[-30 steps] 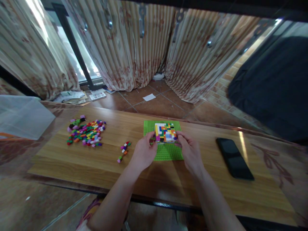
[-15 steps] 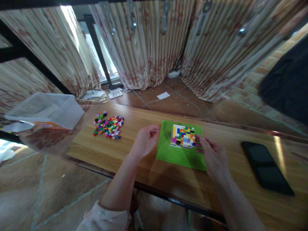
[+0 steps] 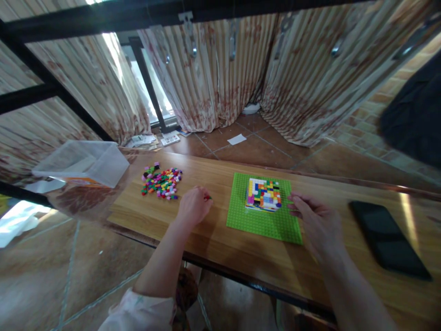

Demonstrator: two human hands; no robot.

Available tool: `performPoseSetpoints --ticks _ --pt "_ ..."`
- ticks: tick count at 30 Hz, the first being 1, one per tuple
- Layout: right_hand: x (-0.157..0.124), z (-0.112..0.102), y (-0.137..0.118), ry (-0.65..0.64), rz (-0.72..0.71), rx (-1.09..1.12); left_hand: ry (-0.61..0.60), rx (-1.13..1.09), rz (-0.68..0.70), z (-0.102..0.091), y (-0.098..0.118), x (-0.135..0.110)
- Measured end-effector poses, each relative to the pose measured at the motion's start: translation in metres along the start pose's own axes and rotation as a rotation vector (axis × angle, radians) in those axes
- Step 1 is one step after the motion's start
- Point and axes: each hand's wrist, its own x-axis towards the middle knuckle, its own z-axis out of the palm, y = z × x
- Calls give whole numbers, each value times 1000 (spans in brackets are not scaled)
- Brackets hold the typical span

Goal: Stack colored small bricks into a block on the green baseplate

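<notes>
A green baseplate (image 3: 262,220) lies on the wooden table (image 3: 220,248) with a square block of many-coloured small bricks (image 3: 263,194) built on it. My left hand (image 3: 193,205) rests on the table left of the plate, fingers curled over a few small loose bricks (image 3: 207,197) that peek out at its fingertips. My right hand (image 3: 315,219) hovers at the plate's right edge, fingers bent and apart, just off the built block and holding nothing.
A heap of loose coloured bricks (image 3: 161,182) lies at the table's left. A clear plastic tub (image 3: 82,161) stands beyond it at the far left. A black phone (image 3: 389,239) lies at the right. Curtains (image 3: 223,69) hang behind, over a tiled floor.
My left hand has moved left, away from the built block, onto the small loose bricks. My right hand has let go of the block and drawn back to the right. The view has swung left.
</notes>
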Motion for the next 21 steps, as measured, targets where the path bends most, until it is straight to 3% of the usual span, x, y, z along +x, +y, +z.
performPoseSetpoints --ticks 10,12,15,18,21 --pt "3 0 -8 39 -71 6 -29 0 60 -2 4 6" --pt "1 2 -12 58 -112 -14 3 -172 73 -3 7 8" --pt "-9 7 -22 48 -241 -63 0 -627 94 -1 20 7" --pt "-25 15 -32 -113 -303 -71 -73 -1000 122 6 43 0" --pt "-37 23 -35 -313 -294 -103 -131 -1122 177 15 68 -8"
